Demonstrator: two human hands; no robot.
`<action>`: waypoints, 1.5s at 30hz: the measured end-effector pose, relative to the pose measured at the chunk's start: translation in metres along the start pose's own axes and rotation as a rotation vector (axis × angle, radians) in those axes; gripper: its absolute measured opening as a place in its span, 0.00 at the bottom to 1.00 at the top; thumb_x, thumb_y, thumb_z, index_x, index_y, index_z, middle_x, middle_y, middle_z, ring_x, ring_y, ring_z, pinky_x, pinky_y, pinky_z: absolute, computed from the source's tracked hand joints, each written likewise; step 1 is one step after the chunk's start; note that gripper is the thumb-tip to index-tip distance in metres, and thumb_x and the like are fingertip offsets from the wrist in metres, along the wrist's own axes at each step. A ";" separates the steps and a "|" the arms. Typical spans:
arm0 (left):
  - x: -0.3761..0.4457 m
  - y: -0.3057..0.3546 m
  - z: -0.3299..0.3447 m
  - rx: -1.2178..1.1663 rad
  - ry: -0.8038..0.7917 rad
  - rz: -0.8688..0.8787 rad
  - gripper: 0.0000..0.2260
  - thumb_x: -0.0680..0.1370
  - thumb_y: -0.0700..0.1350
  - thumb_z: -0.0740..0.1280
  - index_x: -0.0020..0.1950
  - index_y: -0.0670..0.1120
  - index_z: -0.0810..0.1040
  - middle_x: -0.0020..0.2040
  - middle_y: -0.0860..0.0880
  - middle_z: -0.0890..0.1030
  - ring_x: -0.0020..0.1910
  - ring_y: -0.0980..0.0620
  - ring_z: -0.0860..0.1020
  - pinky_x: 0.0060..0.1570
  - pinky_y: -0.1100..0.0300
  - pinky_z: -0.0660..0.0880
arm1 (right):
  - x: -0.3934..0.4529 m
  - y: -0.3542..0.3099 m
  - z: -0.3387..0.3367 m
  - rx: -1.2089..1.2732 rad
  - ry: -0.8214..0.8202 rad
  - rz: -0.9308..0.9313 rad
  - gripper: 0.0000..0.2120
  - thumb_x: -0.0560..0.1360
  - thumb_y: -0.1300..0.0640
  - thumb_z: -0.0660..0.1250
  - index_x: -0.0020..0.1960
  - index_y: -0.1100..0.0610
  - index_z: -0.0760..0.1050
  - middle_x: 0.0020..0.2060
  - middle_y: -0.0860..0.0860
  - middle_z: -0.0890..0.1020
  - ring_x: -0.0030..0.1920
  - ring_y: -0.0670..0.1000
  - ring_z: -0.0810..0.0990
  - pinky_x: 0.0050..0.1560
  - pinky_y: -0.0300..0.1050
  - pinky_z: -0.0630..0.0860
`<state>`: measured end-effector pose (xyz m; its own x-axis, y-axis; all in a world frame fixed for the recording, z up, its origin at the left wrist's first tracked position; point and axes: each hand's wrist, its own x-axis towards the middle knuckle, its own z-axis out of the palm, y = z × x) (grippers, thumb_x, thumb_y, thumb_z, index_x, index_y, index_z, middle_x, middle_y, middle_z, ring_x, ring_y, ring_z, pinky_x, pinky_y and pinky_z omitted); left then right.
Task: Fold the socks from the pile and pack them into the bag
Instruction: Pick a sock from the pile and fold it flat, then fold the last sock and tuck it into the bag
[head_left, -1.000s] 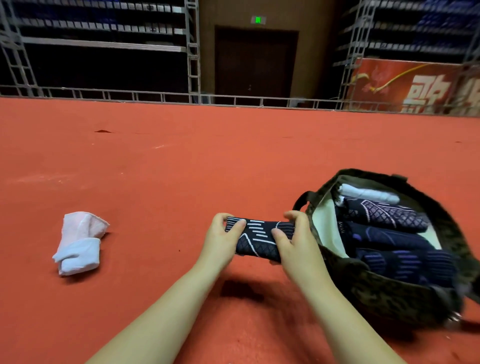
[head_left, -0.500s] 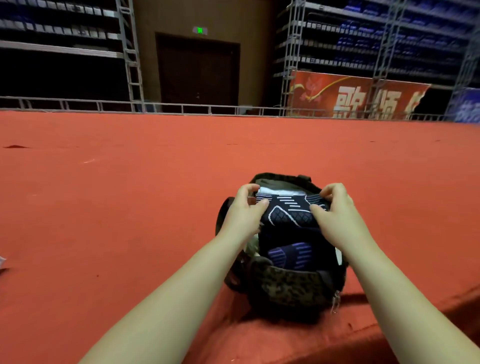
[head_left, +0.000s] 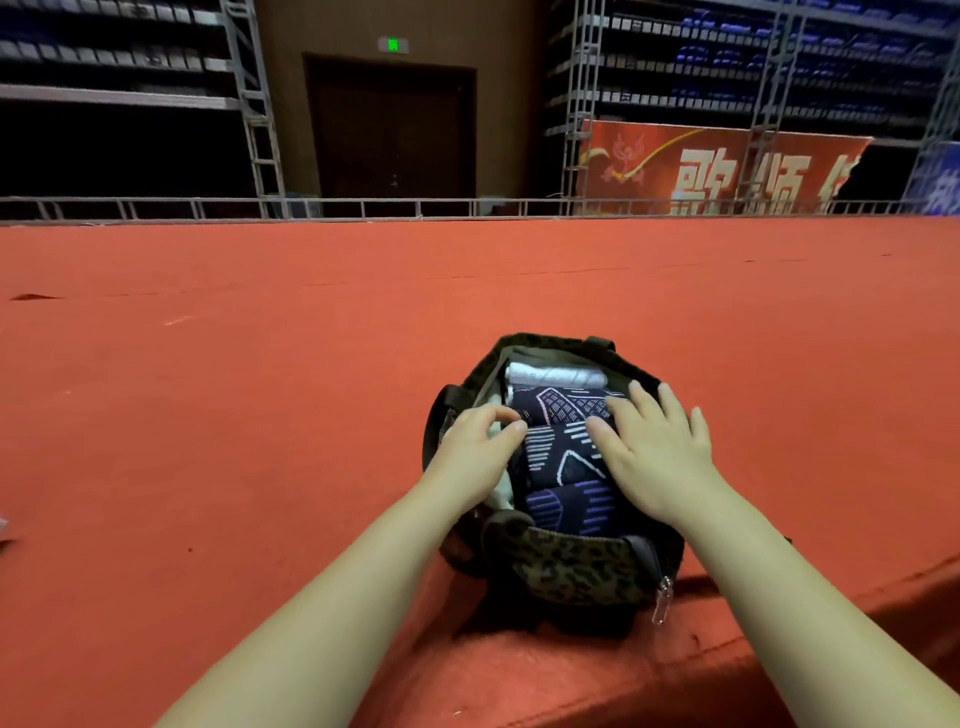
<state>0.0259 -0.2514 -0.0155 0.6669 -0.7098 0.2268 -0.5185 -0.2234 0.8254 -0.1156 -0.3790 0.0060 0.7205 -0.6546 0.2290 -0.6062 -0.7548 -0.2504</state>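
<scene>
A broad red carpeted floor fills the room up to a grey metal rail at the far side. At near centre sits a camouflage-patterned fabric bag, mouth open upward, a silver zip pull hanging at its near right corner.

Inside the bag, folded socks lie in a row from far to near: a white folded sock, then a navy sock with pale line pattern, then the navy sock with white dashes now being seated, then a navy sock with purple stripes.

The right hand lies flat, fingers straight, pressing on the right end of the dashed sock. The left hand has its fingers curled at that sock's left end, apparently tucking it; whether it pinches the cloth cannot be told.

Judgement: press both ends down evenly so the fold does not spring open, keeping the row tight and level.
</scene>
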 end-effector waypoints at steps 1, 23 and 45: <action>-0.001 0.000 -0.006 -0.040 0.003 -0.010 0.06 0.79 0.51 0.61 0.54 0.55 0.75 0.62 0.53 0.74 0.61 0.55 0.72 0.61 0.55 0.69 | 0.000 -0.008 -0.003 0.006 0.017 -0.018 0.27 0.79 0.39 0.44 0.75 0.48 0.58 0.78 0.50 0.50 0.77 0.53 0.41 0.74 0.58 0.40; -0.150 -0.186 -0.268 0.064 0.347 -0.329 0.06 0.78 0.45 0.64 0.43 0.54 0.76 0.44 0.58 0.79 0.44 0.59 0.75 0.45 0.65 0.69 | -0.023 -0.342 0.147 0.245 -0.477 -0.498 0.26 0.79 0.39 0.50 0.69 0.53 0.68 0.67 0.56 0.73 0.69 0.58 0.68 0.68 0.53 0.65; -0.154 -0.224 -0.255 0.005 0.315 -0.265 0.15 0.76 0.49 0.66 0.31 0.49 0.67 0.28 0.55 0.66 0.25 0.62 0.64 0.28 0.64 0.61 | -0.041 -0.348 0.168 0.637 -0.207 -0.491 0.36 0.69 0.36 0.52 0.72 0.54 0.63 0.70 0.49 0.68 0.70 0.51 0.64 0.70 0.47 0.60</action>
<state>0.1756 0.0782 -0.1031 0.9084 -0.3885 0.1545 -0.3089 -0.3746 0.8742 0.1223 -0.0820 -0.0738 0.9384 -0.1888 0.2893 0.0557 -0.7437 -0.6662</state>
